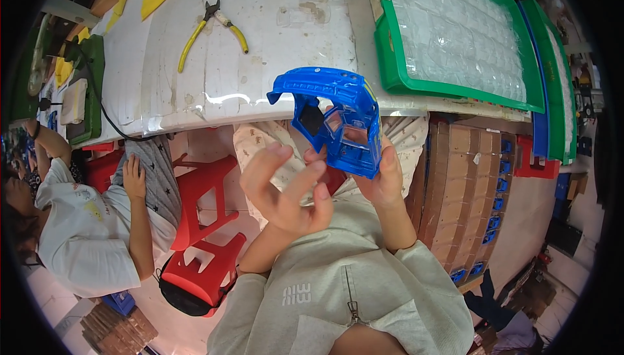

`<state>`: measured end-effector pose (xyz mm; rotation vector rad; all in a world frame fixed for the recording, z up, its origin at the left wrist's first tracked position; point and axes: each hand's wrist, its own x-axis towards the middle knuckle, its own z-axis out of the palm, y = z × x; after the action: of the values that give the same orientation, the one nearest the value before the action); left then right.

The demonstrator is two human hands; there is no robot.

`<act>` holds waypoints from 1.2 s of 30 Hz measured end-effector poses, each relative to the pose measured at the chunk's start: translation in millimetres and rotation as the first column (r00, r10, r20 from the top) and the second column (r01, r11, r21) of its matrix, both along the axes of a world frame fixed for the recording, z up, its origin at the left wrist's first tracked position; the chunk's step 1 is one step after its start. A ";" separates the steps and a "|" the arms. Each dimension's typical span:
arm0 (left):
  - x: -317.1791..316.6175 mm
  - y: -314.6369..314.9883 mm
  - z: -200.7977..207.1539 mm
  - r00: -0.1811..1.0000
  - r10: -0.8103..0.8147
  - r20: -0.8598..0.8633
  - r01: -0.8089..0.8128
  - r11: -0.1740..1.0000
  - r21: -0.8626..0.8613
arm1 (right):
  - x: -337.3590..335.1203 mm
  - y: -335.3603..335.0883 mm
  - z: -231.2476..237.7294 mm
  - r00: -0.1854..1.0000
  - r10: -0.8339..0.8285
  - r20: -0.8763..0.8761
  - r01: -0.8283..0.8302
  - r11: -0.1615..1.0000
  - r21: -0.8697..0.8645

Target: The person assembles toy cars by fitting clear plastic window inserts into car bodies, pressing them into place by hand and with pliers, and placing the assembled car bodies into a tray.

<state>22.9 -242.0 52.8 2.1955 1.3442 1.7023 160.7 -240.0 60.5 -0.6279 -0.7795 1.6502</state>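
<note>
A blue plastic toy car body shell with window openings is held up in front of the table edge. My right hand grips its lower right side, thumb on the outside; the other fingers are partly hidden behind it. My left hand is just left of the shell, its fingers bent and spread apart. The fingertips come close to the shell's lower left edge, and I cannot tell if they touch. A pair of cutting pliers with yellow handles lies on the white table, handles splayed.
On the white table, a green tray of clear plastic-wrapped pieces stands at the right. Below it is a cardboard box with blue parts. Red stools stand at the left, near a seated person. A black cable hangs by the table edge.
</note>
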 end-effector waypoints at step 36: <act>3.2 -14.1 -0.1 0.996 -0.083 0.014 0.083 0.995 -0.057 | -2.4 -11.6 -6.9 0.992 -0.082 0.097 0.070 0.990 0.124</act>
<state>26.2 -256.1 52.7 2.1743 1.2641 1.6242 158.3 -251.6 53.5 -0.6525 -0.9106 1.4992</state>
